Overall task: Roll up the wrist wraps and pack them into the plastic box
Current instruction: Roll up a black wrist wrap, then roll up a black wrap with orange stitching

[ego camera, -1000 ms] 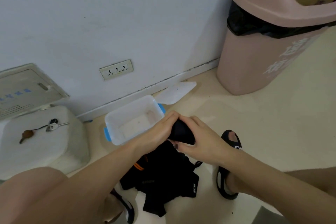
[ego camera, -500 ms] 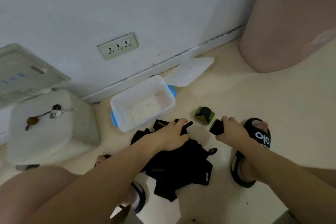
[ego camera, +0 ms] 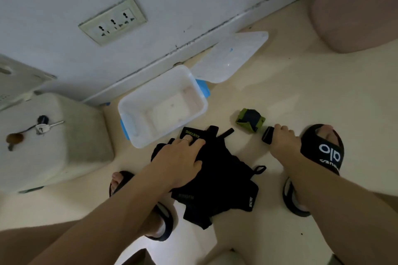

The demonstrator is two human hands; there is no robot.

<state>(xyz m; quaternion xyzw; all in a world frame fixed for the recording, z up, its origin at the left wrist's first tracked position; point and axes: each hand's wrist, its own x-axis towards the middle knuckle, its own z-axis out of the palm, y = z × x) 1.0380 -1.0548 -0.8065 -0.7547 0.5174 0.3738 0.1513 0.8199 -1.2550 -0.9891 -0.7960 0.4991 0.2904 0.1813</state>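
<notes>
both hands have parted since a second ago, when they were together around a black roll above the pile; now the left hand point(ego camera: 181, 155) lies flat with fingers spread on the heap of black wrist wraps point(ego camera: 217, 178) on the floor, its fingertips reaching a black strap end, pressing rather than gripping, a ring on one finger, while the right hand point(ego camera: 280, 142) reaches down to the floor beside the right sandal point(ego camera: 323, 157) and curls its fingers round a small black roll point(ego camera: 267, 135), held at the fingertips; a rolled green and black wrap point(ego camera: 249, 119) sits on the floor just beside that hand, apart from the pile; the plastic box point(ego camera: 129, 112), white with blue clips, stands open near the skirting board, just beyond the pile, with no wrap inside, and its translucent lid point(ego camera: 232, 56) lies beside it against the wall; the floor point(ego camera: 290, 92) is pale cream, the wall pale with a triple socket point(ego camera: 113, 20); to the left a whitish block point(ego camera: 71, 135) carries keys point(ego camera: 46, 127); a pink bin point(ego camera: 355, 6) stands at the upper right; the left foot wears a sandal point(ego camera: 163, 219) too; yellow letters on the strap end read "kueying", and white marks on the right sandal read like "olo"
</notes>
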